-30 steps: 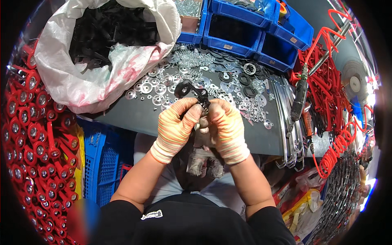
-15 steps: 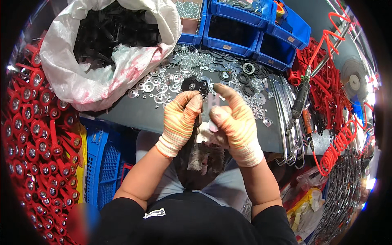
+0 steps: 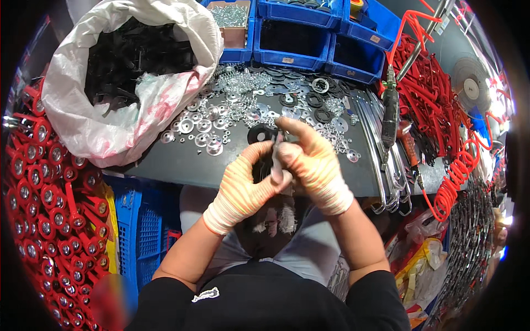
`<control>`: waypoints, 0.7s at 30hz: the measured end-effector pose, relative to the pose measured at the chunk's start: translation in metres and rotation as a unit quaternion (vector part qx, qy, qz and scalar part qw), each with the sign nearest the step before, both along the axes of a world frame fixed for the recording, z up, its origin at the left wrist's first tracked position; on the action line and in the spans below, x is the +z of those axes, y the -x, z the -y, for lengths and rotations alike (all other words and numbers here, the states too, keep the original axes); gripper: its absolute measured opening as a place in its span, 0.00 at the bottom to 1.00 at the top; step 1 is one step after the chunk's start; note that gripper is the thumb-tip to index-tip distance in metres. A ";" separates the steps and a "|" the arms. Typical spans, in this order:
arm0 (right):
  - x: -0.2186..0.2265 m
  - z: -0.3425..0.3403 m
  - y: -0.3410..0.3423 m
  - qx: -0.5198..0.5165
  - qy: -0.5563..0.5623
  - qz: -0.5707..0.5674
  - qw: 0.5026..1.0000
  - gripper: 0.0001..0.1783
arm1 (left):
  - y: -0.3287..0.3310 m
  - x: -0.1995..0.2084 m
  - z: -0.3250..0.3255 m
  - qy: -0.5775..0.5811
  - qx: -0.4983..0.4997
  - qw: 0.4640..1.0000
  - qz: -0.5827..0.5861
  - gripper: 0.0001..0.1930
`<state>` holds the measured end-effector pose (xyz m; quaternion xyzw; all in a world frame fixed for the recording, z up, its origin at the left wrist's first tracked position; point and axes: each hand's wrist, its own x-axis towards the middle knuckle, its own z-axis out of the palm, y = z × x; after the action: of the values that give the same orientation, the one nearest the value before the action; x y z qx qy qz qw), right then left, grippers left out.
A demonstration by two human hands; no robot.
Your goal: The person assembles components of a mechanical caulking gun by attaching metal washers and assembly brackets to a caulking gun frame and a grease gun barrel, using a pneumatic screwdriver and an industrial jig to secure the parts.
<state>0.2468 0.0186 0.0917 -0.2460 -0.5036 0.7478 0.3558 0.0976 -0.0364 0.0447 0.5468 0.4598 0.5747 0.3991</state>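
Note:
My left hand (image 3: pixel 238 190), in an orange-and-white striped knit glove, is closed around a dark part with a black round disc (image 3: pixel 259 134) at its far end. My right hand (image 3: pixel 317 168), gloved alike, pinches a pale flat strip (image 3: pixel 276 159) between thumb and fingers. The strip stands against the dark part, and the left thumb lies at its lower end. Fingers hide most of the dark part, so its full shape cannot be made out. Beyond both hands, loose washers (image 3: pixel 214 144) and small metal pieces lie on the dark tabletop (image 3: pixel 182 157).
A white woven sack (image 3: pixel 63 105) of black parts stands at the left. Blue bins (image 3: pixel 292 60) line the back. Bent metal rods (image 3: pixel 376 149), a hanging power screwdriver (image 3: pixel 390 110) with a red coiled hose (image 3: pixel 455 187), and red parts (image 3: pixel 425 83) are on the right. Red handles (image 3: pixel 49 193) fill the far left.
The pale strip has come against the dark part as my hands drew together. My left thumb has moved out onto the strip's lower end. The whole view has shifted slightly.

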 end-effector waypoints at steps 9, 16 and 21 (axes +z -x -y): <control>-0.036 -0.141 -0.123 -0.146 -0.274 0.856 0.414 0.14 | 0.025 0.002 -0.030 0.117 -0.114 0.974 0.154 0.33; -0.046 -0.149 -0.142 -0.163 -0.333 0.810 0.455 0.19 | 0.022 -0.001 -0.024 0.108 -0.070 0.965 0.229 0.25; -0.034 -0.132 -0.133 -0.222 -0.256 0.795 0.504 0.28 | 0.023 -0.011 -0.018 0.127 -0.085 0.943 0.296 0.23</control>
<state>0.3798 0.1504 0.0574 -0.7389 -0.6733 -0.0260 0.0077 0.0749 -0.0184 0.0335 0.3337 0.3419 0.6119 0.6304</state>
